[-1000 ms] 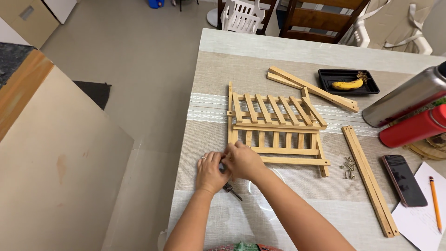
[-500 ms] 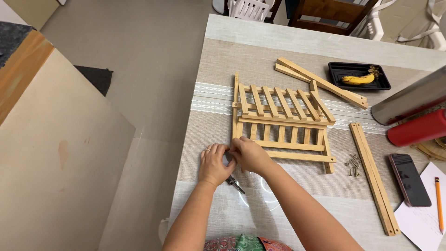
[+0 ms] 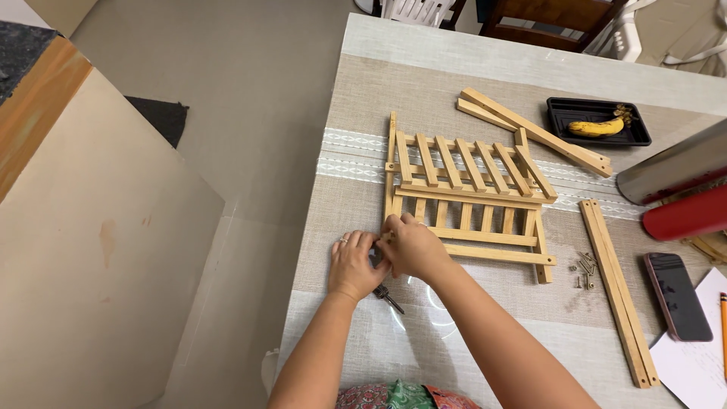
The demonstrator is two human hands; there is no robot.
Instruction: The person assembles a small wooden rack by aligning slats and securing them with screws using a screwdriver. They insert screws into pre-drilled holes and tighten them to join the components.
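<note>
A slatted wooden rack [image 3: 462,189] lies flat on the table [image 3: 424,68]. My left hand [image 3: 354,261] and my right hand [image 3: 413,246] meet at its near left corner, fingers pinched together on the frame's end. What the fingers hold there is hidden. A small dark tool [image 3: 388,297] lies on the table just below my left hand. Several small screws [image 3: 585,266] sit to the right of the rack.
Loose wooden bars lie at the back [image 3: 534,132] and right [image 3: 617,291]. A black tray [image 3: 636,138] holds a banana [image 3: 597,127]. A steel bottle [image 3: 674,163], red bottle [image 3: 689,213], phone [image 3: 678,295], paper and pencil crowd the right edge. Bare floor lies left.
My hands stay together at the rack's near left corner. The view has shifted slightly; the rack has not visibly moved.
</note>
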